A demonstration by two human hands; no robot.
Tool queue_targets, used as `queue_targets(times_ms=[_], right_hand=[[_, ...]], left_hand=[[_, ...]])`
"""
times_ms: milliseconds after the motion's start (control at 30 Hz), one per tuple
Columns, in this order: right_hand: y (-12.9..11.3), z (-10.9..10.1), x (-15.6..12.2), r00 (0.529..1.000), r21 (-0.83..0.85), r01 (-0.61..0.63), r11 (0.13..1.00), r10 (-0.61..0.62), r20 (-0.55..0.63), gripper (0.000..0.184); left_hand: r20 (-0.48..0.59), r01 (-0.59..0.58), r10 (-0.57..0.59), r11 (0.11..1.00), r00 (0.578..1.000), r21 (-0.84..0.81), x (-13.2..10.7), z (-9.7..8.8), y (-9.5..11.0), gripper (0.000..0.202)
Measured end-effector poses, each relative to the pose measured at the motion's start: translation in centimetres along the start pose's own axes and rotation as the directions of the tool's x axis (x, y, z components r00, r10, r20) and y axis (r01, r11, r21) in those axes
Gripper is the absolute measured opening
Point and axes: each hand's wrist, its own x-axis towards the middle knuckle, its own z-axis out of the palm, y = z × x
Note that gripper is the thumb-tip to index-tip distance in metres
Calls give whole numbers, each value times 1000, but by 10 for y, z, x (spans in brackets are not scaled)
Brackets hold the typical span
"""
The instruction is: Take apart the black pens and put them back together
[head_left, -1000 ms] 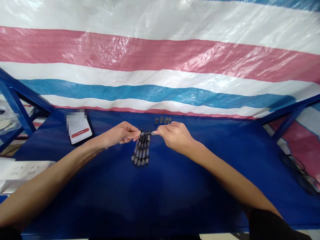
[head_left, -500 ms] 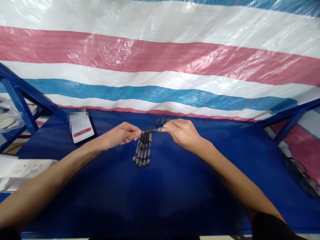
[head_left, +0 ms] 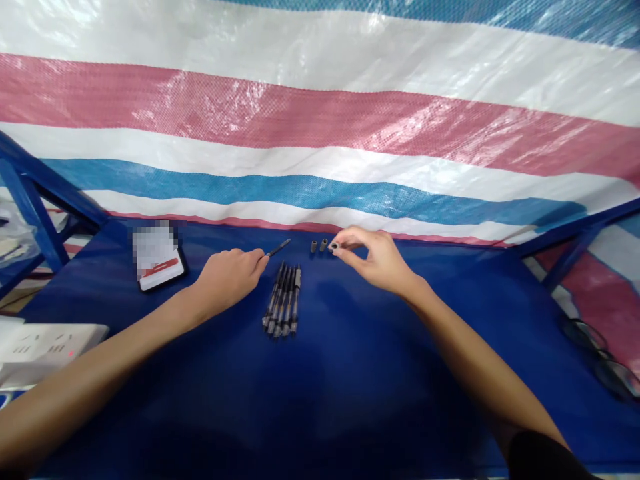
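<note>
Parted — left hand (head_left: 225, 280) pinches pen (head_left: 277, 248), right hand (head_left: 380, 263) tube (head_left: 333, 246).

The hands have parted: the left hand (head_left: 227, 280) alone now holds the pen (head_left: 278, 248), and the right hand (head_left: 376, 261) has moved to pinch a cap (head_left: 334, 246).

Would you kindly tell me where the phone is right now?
In the head view, the phone lies at the back left of the blue table, beyond the left hand, left of the row of pens.
</note>
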Motion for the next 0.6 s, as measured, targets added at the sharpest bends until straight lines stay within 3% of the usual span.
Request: queue_targets(times_ms=[100, 200, 400, 600], right_hand=[[13, -7, 3, 992, 62, -63, 996, 69, -108, 23], [26, -12, 5, 988, 91, -118, 989, 126, -85, 36], [43, -18, 5, 967, -42, -254, 966, 254, 11, 25], [58, -14, 8, 970, -209, -239, 948, 241, -16, 7]], left_hand=[[10, 24, -26, 991, 1000, 134, -1, 2, 3, 50], [57, -32, 24, 989, 998, 145, -3, 4, 5, 51], [109, -106, 95, 990, 989, 94, -3, 11, 3, 45], [131, -153, 147, 988, 980, 34, -2, 17, 7, 46]])
